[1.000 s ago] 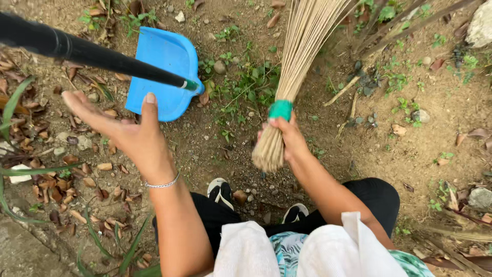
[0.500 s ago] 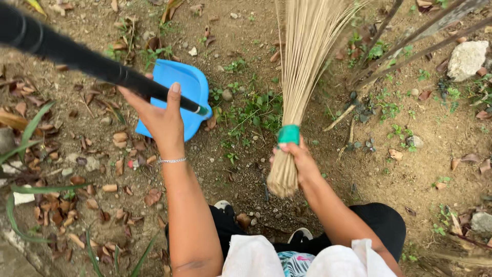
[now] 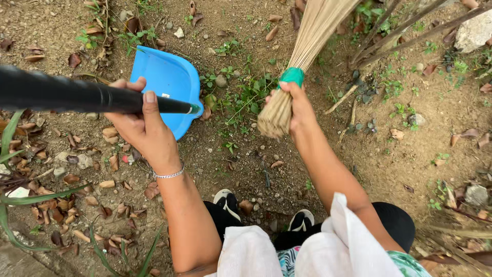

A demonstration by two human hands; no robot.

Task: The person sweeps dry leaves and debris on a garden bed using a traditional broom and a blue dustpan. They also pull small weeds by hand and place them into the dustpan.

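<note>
Head view: left hand (image 3: 138, 125) is clamped around the black handle (image 3: 77, 96) of the blue dustpan (image 3: 166, 84), which rests on dirt at 11 o'clock; right hand (image 3: 297, 110) is clenched on the stick broom (image 3: 294, 66) just below its green band (image 3: 292, 77), bristles fanning toward 1 o'clock. Step looks like setting up for a sweep; next likely needs the bristles dragged toward the pan mouth through the dry leaves (image 3: 110, 133).
</note>
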